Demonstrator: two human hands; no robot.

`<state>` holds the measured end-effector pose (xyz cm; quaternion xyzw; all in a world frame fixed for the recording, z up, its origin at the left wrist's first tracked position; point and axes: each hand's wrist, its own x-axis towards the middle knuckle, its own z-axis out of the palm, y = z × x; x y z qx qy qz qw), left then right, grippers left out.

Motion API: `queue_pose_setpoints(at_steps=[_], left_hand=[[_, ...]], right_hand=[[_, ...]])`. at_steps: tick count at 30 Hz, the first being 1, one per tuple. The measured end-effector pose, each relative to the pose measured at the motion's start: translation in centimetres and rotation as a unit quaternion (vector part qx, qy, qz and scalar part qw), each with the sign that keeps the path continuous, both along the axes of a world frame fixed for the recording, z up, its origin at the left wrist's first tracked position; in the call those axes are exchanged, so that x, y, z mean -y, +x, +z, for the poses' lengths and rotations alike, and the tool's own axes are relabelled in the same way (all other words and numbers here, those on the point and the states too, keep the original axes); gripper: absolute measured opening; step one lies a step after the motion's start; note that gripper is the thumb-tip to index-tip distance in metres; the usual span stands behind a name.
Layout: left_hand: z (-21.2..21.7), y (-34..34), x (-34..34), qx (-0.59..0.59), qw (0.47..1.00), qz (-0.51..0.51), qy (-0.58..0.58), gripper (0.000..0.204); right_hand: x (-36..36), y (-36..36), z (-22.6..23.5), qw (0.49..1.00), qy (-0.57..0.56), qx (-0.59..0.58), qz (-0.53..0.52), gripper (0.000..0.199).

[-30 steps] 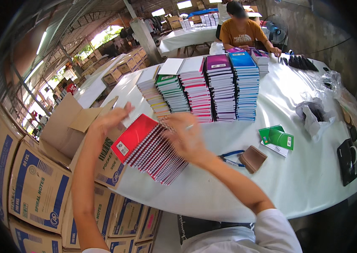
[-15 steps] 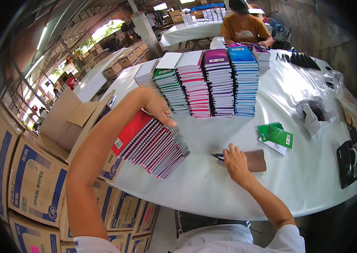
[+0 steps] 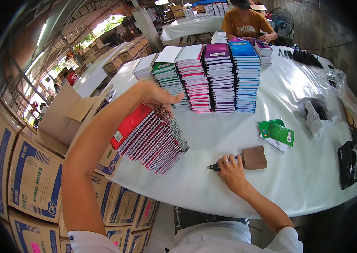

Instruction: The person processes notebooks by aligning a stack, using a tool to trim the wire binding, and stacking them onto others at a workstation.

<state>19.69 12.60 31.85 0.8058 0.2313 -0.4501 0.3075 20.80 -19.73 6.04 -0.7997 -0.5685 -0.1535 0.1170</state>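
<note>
Since half a second ago: right hand (image 3: 232, 172) settled on the pliers, batch of notebooks barely shifted, left hand still on top of it.

Left hand (image 3: 156, 95): fingers curled over the upper edge of a fanned batch of spiral notebooks (image 3: 151, 141), thumb towards the wire bindings; pressing the batch down against the white table (image 3: 212, 185). Batch tilted, red cover facing left, spirals facing right, lower end resting at the near left table edge.

Right hand: fingers loosely folded over small dark pliers (image 3: 214, 167), tip pointing left, lying flat on the table. Ring visible on one finger. Cannot tell whether pliers lifted or merely covered.

Just right of that hand, touching the fingertips: brown block (image 3: 254, 157). Further right: two green-covered notebooks (image 3: 277, 133), lying loose.

Behind the batch: row of tall notebook stacks (image 3: 212, 78), covers white, green, pink, purple, blue.

Left of table: open cardboard box (image 3: 71, 116), printed cartons (image 3: 35, 181) stacked below it.

Far side: another person in an orange shirt (image 3: 246, 23), seated.

Right table edge: crumpled plastic bag (image 3: 315, 111), black items (image 3: 349, 164).
</note>
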Motion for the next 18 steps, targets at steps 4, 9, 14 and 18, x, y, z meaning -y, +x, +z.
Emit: queue_pose_setpoints(at_steps=[4,9,14,18], left_hand=[[-1.6,-0.2,-1.2,-0.011,0.998,0.024,-0.05,0.11],[-1.2,-1.0,0.4,-0.006,0.999,0.012,-0.03,0.107],[0.3,-1.6,2.3,0.016,0.999,-0.026,-0.01,0.105],[1.3,-0.7,1.5,0.065,0.997,-0.001,0.038,0.096]], right_hand=[[-0.4,-0.2,-0.1,0.999,0.018,-0.037,-0.002,0.043],[-0.9,-0.3,0.2,0.989,0.034,-0.143,-0.021,0.035],[-3.2,-1.3,4.1,0.876,0.123,-0.465,0.023,0.028],[-6.2,-3.0,5.9,0.663,0.181,-0.712,0.147,0.034]])
